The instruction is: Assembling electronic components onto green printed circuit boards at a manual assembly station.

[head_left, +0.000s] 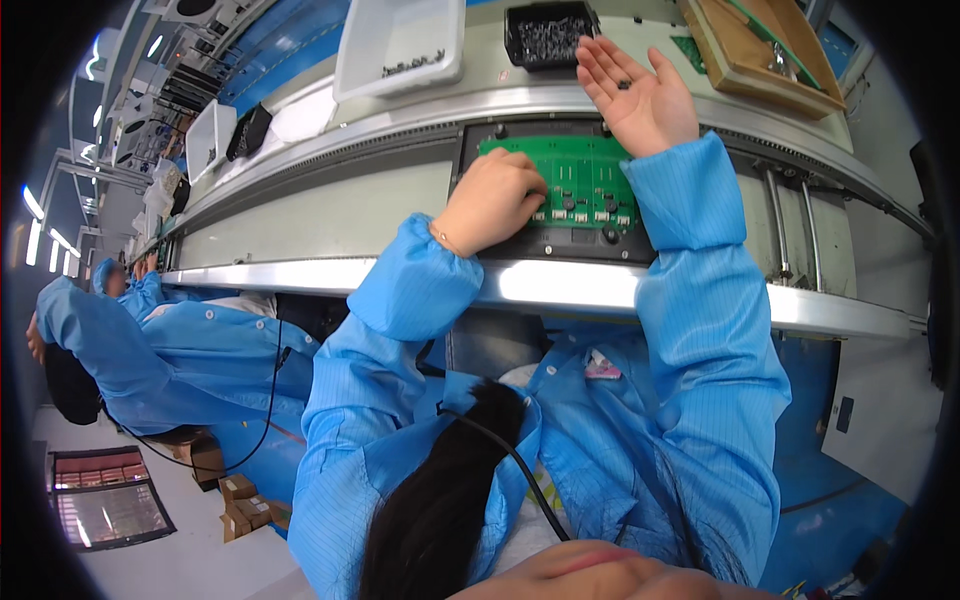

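Pale bench point(484, 62): white bin point(400, 30), black bin point(508, 40), brown box point(780, 97).

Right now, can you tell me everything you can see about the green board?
The green board is a flat, shiny-looking circuit board, roughly rectangular, with thin pale marks across its middle, and small white blocks and dark parts toward its lower edge. It lies in a black frame. The left hand hides its lower left; I can't tell whether the fingertips touch it.

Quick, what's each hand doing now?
Left hand: curled over the green board; can't tell if holding anything.
Right hand: open, palm up, small dark parts on it.
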Motion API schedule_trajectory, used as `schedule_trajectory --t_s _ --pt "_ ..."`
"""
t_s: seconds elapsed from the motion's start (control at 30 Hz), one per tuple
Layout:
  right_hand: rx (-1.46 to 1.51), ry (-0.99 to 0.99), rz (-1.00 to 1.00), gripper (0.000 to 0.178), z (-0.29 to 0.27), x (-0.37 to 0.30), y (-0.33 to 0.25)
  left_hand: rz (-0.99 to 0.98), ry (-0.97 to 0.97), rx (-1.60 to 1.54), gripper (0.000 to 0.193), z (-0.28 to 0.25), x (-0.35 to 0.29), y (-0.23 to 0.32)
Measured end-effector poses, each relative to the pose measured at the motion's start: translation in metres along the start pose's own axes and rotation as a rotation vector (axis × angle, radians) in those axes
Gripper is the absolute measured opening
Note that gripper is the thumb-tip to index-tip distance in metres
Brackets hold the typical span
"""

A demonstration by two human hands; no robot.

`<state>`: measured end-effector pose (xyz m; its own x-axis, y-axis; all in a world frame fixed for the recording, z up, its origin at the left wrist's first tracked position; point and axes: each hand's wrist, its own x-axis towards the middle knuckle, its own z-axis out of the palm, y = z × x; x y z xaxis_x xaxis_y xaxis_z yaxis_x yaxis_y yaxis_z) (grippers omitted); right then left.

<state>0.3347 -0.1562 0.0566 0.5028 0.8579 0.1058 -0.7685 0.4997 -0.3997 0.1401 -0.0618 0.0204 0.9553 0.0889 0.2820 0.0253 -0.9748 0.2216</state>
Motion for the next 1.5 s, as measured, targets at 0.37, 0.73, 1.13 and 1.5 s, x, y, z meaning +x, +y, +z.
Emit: schedule_trajectory --t_s 0.37,0.73,1.13,1.5 --pt "0.021 0.121 -0.07 0.038 -0.009 -0.008 -0.045 -0.045 -0.017 -0.009 0.009 -0.003 0.001 0.008" --pt "-0.02 0.252 0.037 0.019 -0.033 -0.002 -0.056 0.001 0.0 0.082 0.009 0.001 0.003 0.014" --pt "-1.544 0.356 0.053 0.031 -0.071 0.011 -0.078 0.018 -0.018 0.052 0.01 0.002 0.007 0.015" --pt "-2.431 0.472 0.256 0.04 -0.065 -0.001 -0.056 -0.02 0.029 -0.053 0.011 0.007 0.004 0.011"
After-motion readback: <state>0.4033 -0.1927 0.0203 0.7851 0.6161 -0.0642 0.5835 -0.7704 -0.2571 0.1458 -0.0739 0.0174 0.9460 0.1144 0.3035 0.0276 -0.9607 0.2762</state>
